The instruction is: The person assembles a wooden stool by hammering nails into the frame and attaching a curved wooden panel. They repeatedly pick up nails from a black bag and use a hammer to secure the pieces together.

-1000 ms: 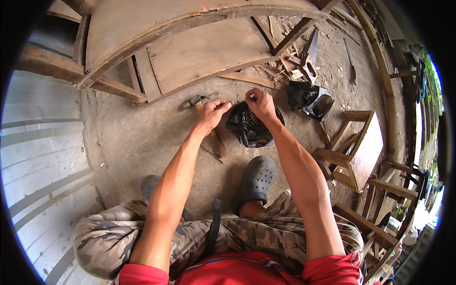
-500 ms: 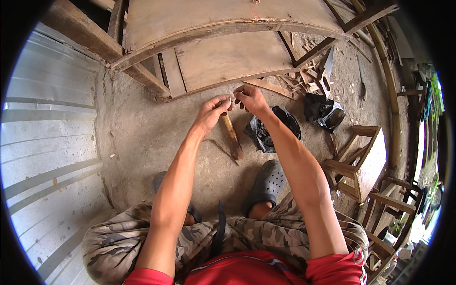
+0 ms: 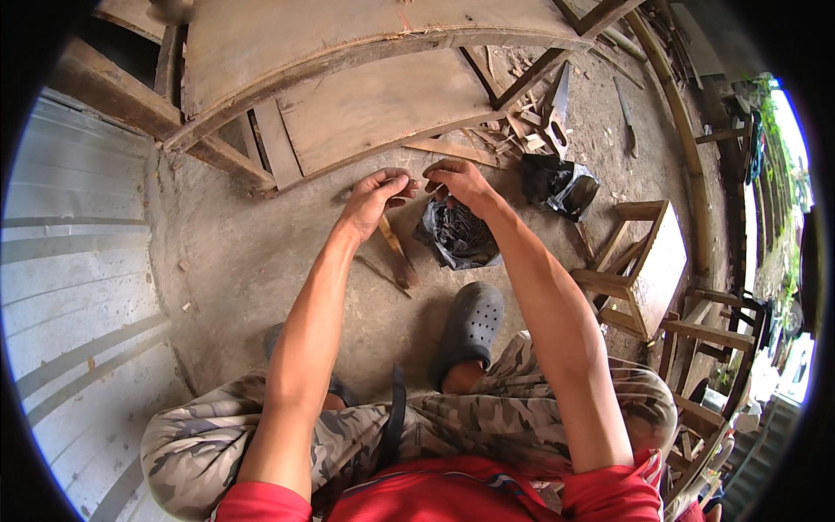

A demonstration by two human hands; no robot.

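My left hand (image 3: pixel 379 200) is closed, thumb against the curled fingers in a pinch. Whatever small thing it may hold is too small to name. A short gap away, my right hand (image 3: pixel 459 184) has its fingertips drawn together and bent downward, their contents also unclear. Just below the right hand, an open black plastic bag (image 3: pixel 445 257) sits on the ground, filled with thin dark nails (image 3: pixel 461 228). A wooden handle (image 3: pixel 398 252) lies beneath the left hand, which hides its far end. Beside that handle rests a thin bent rod (image 3: pixel 381 277).
A wooden frame with plywood panels (image 3: pixel 374 113) stands ahead. To the right are a second black bag (image 3: pixel 561 185), a handsaw (image 3: pixel 557 117), wood scraps (image 3: pixel 522 130), a long knife (image 3: pixel 626 117) and a small wooden stool (image 3: pixel 657 270) on its side. Corrugated metal sheeting (image 3: pixel 83 287) walls the left.
My hands have drawn slightly apart from their near-touching pinch. The view has shifted, so the surroundings sit farther left, and the nails in the bag show more plainly.
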